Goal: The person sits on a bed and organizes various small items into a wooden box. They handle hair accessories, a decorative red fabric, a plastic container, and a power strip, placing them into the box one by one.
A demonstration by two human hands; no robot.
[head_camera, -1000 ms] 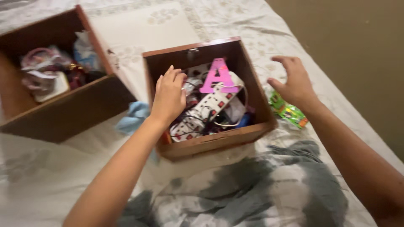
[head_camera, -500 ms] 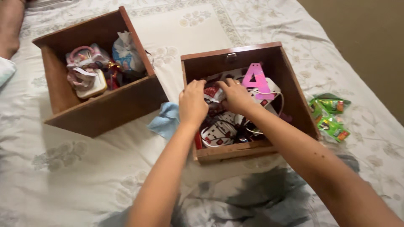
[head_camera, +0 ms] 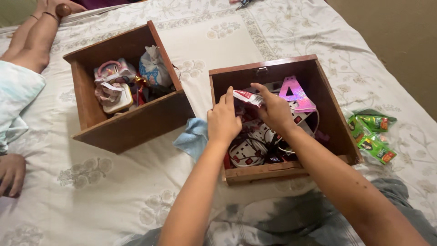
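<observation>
Head view: a small red-and-white packet was held above the right-hand wooden box, which stood on the bed toward its right edge. The right hand was closed on the packet, pinching its end between thumb and fingers; the left hand was set against it with fingers loosely curled, though whether it gripped could not be told. The packet was judged light, thin and crinkly, likely slippery, best taken by a flat edge. Beneath lay a white power strip with tangled cords and a pink letter. A second wooden box stood leftward, green sachets near the right edge.
</observation>
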